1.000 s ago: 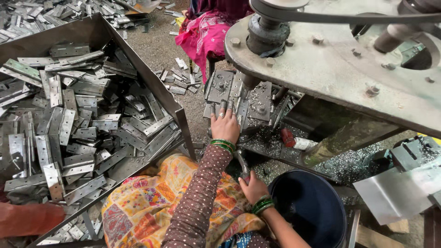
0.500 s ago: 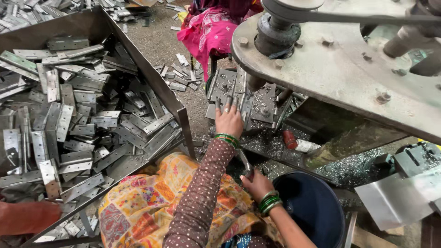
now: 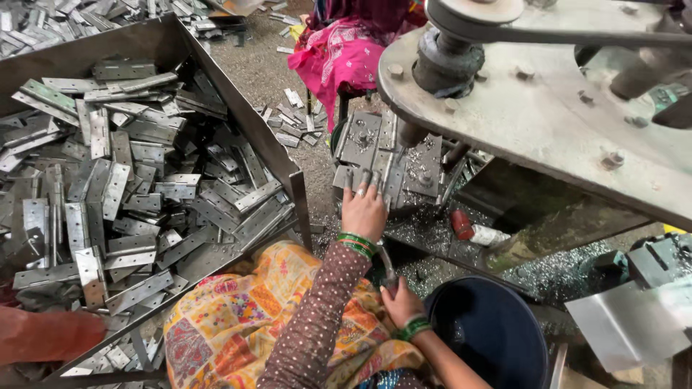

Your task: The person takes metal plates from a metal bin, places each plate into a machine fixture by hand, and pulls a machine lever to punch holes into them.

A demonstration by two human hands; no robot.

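Note:
My left hand [image 3: 364, 209] lies flat with fingers spread on grey metal hinge plates [image 3: 375, 148] on the bed of a press machine [image 3: 548, 122]. It wears green bangles and a dotted brown sleeve. My right hand [image 3: 400, 302], also with green bangles, is closed around a curved metal lever [image 3: 388, 265] just below the machine bed. A patterned yellow cloth [image 3: 238, 317] covers my lap beneath both arms.
A large steel bin [image 3: 252, 126] full of loose hinges [image 3: 122, 187] stands at the left. A dark blue bucket [image 3: 490, 331] sits by my right arm. Metal shavings [image 3: 425, 230] and a red-and-white object [image 3: 468, 229] lie under the machine. A person in pink [image 3: 339, 54] sits beyond.
Both hands stay where they were, the left on the plates and the right on the lever. The view has shifted slightly.

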